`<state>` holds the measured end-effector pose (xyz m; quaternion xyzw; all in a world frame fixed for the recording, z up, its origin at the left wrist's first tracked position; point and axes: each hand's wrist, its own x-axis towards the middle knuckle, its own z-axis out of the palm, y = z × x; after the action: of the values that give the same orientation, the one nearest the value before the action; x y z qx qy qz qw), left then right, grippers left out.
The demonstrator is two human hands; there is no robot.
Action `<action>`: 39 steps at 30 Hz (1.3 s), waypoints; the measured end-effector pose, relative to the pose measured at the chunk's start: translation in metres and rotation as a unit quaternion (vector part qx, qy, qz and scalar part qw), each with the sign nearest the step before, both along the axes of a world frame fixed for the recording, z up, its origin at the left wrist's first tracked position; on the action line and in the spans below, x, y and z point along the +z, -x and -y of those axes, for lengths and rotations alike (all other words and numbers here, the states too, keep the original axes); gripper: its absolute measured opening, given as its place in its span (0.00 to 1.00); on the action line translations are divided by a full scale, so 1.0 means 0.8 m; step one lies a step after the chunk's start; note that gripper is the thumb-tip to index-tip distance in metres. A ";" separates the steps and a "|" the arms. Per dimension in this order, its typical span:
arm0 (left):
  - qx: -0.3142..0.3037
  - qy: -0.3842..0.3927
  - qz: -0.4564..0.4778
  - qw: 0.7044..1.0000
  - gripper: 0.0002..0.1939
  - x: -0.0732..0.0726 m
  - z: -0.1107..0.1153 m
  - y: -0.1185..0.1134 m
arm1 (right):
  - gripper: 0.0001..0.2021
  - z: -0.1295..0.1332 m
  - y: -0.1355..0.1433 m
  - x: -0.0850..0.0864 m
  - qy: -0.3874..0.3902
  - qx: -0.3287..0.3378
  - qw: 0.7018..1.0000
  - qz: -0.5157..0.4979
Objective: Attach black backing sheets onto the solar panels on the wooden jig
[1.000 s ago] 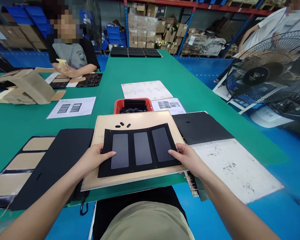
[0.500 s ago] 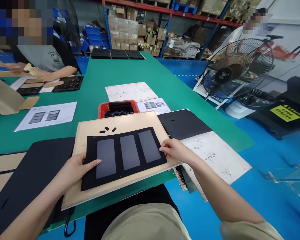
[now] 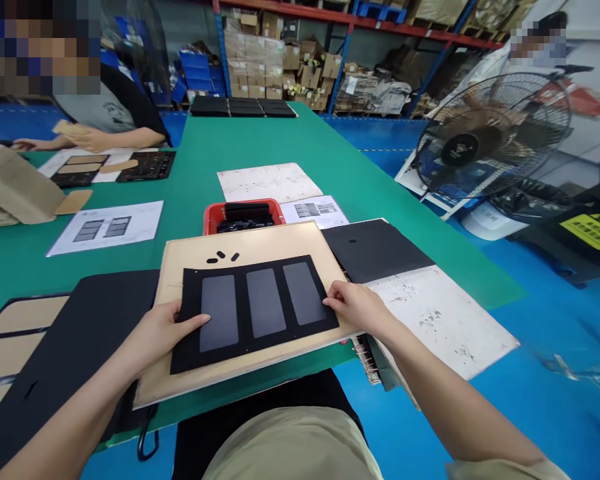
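we log both hands on one flat black sheet with three grey rectangular windows [image 3: 260, 303], which lies on a cream-coloured board with a pale edge [image 3: 300, 239] at the near side of the green surface [image 3: 310, 147]. our left hand [image 3: 163, 327] grips its left edge narrowly, thumb laid over the top; our right hand [image 3: 357, 305] pinches the right edge, fingertips close together. what the fingers do underneath, we cannot tell. we judge that opposite edges are held to keep the thin sheet flat and square, and that the board serves as a smooth, firm backing. three small black oval pieces [image 3: 221, 255] lie beyond the sheet's far edge, probably placed to stay clear of it. containers: a red plastic basket [image 3: 209, 221] just behind the board holds a black rolled piece and crumpled dark material, likely kept central for easy reach. left, a tan cardboard carton [image 3: 40, 190] shows tan pieces at its open side. right, a white round bin with a dark liner [image 3: 490, 220]; contents unclear.
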<state>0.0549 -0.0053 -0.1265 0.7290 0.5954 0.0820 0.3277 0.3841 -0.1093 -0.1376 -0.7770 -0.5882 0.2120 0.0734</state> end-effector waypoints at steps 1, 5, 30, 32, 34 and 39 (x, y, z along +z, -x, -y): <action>-0.002 -0.015 -0.009 1.000 0.20 0.001 0.000 0.000 | 0.08 0.000 0.000 -0.002 0.001 0.003 1.000 0.010; -0.007 -0.046 0.001 0.999 0.18 -0.003 -0.002 0.010 | 0.08 -0.001 -0.004 -0.012 0.015 0.009 0.999 0.033; -0.037 -0.052 -0.041 0.997 0.16 -0.006 -0.004 0.022 | 0.21 -0.005 -0.022 -0.032 0.067 0.047 0.997 0.000; -0.026 -0.070 -0.040 0.996 0.19 -0.010 -0.011 0.027 | 0.21 -0.004 -0.022 -0.028 0.050 0.047 0.998 -0.003; -0.010 -0.096 -0.036 0.995 0.21 -0.015 -0.020 0.034 | 0.21 -0.004 -0.022 -0.021 0.031 0.048 0.998 -0.008; -0.015 -0.154 -0.014 0.988 0.12 -0.029 -0.043 0.045 | 0.22 -0.014 -0.011 0.002 -0.027 0.061 0.998 -0.012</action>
<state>0.0188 0.0291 -0.1499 0.7809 0.5690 0.1578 0.2040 0.3926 -0.0982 -0.1363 -0.7351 -0.6387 0.2093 0.0882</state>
